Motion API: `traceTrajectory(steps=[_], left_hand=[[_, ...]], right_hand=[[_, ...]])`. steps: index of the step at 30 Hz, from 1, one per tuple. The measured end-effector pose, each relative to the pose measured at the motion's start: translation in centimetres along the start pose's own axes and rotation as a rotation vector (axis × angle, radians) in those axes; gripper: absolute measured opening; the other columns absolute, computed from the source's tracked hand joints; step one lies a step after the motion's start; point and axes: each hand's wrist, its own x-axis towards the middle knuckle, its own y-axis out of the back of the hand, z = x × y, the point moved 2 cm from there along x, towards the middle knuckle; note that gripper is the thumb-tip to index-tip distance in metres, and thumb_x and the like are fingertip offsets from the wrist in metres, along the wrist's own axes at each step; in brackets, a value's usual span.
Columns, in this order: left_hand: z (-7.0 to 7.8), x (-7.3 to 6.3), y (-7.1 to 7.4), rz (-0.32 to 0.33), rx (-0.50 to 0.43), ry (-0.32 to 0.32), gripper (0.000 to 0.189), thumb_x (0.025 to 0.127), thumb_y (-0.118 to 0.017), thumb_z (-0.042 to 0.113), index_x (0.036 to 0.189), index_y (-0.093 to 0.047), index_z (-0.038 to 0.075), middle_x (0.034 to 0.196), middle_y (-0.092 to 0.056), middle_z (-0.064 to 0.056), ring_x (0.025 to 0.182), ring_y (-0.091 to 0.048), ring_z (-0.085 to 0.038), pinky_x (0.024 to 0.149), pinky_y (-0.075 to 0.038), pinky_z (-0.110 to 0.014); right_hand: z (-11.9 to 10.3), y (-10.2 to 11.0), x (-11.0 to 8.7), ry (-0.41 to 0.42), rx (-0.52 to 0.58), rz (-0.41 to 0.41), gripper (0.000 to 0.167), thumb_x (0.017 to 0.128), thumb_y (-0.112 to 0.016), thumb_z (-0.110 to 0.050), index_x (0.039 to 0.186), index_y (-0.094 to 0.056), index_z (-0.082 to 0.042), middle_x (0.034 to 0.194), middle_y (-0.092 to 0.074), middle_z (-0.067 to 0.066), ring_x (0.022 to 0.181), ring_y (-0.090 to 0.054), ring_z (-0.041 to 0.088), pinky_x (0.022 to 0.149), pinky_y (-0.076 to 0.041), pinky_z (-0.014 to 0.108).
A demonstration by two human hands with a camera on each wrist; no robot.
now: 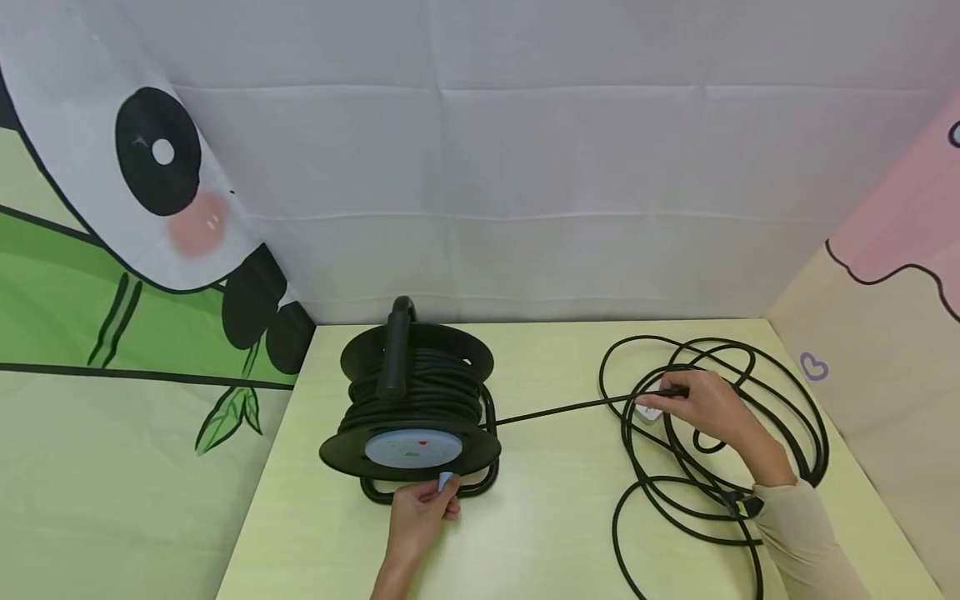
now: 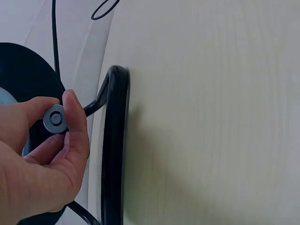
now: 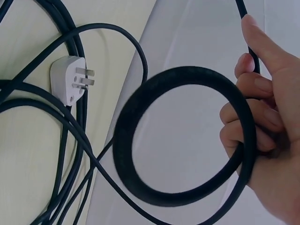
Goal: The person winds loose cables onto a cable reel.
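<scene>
A black cable reel (image 1: pixel 416 392) with a blue-grey disc (image 1: pixel 414 449) on its front flange stands on the table at the left. My left hand (image 1: pixel 422 517) pinches a small light-blue crank knob (image 2: pixel 55 118) at the lower front of that flange, between thumb and fingers. Well to the right, my right hand (image 1: pixel 701 406) holds the black cable (image 3: pixel 255 61), its fingers curled round it. The cable runs in a straight line from the reel to this hand. A loop of it bulges near the camera in the right wrist view.
Loose coils of cable (image 1: pixel 817 433) spread over the right side of the table (image 1: pixel 547 517). A white three-pin plug (image 3: pixel 68 80) lies among them. The reel's tubular stand (image 2: pixel 116 150) rests at its front. A white cloth wall (image 1: pixel 570 208) rises behind the table.
</scene>
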Motion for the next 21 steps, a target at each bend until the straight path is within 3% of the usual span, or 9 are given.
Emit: traceTrajectory(steps=[5,10,17,21], left_hand=[[-0.3,0.1,1.2,0.042,0.028,0.018,0.024,0.095,-0.074,0.009,0.095,-0.074,-0.015,0.075,-0.072,-0.020,0.062,-0.070,-0.015,0.064,-0.064,-0.031],[-0.5,0.1,1.8,0.058,0.031,0.036,0.026,0.095,-0.074,0.011,0.096,-0.074,-0.015,0.074,-0.073,-0.018,0.061,-0.070,-0.014,0.064,-0.064,-0.032],[-0.7,0.2,2.1,0.066,0.035,0.049,0.027,0.095,-0.074,0.013,0.096,-0.074,-0.014,0.073,-0.073,-0.015,0.061,-0.070,-0.013,0.063,-0.064,-0.030],[-0.9,0.3,2.1,0.084,0.039,0.047,0.028,0.095,-0.075,0.014,0.094,-0.075,-0.014,0.072,-0.072,-0.014,0.062,-0.070,-0.015,0.063,-0.064,-0.030]], right_hand=[[0.4,0.3,-0.4,-0.009,-0.017,-0.012,0.040,0.091,-0.081,-0.033,0.068,-0.051,-0.019,0.059,-0.030,-0.012,0.050,-0.023,0.001,0.048,-0.025,0.020],[0.8,0.2,-0.7,0.005,-0.066,0.035,0.045,0.090,-0.082,-0.022,0.067,-0.043,-0.018,0.061,-0.028,-0.011,0.053,-0.024,0.003,0.050,-0.023,0.021],[1.4,0.5,-1.2,-0.044,-0.195,0.151,0.024,0.088,-0.082,-0.012,0.077,-0.060,-0.012,0.060,-0.047,-0.006,0.053,-0.035,0.011,0.049,-0.027,0.027],[1.9,0.6,-1.8,-0.072,-0.255,0.136,0.013,0.091,-0.078,-0.010,0.086,-0.066,-0.008,0.059,-0.048,-0.004,0.052,-0.036,0.014,0.048,-0.027,0.029]])
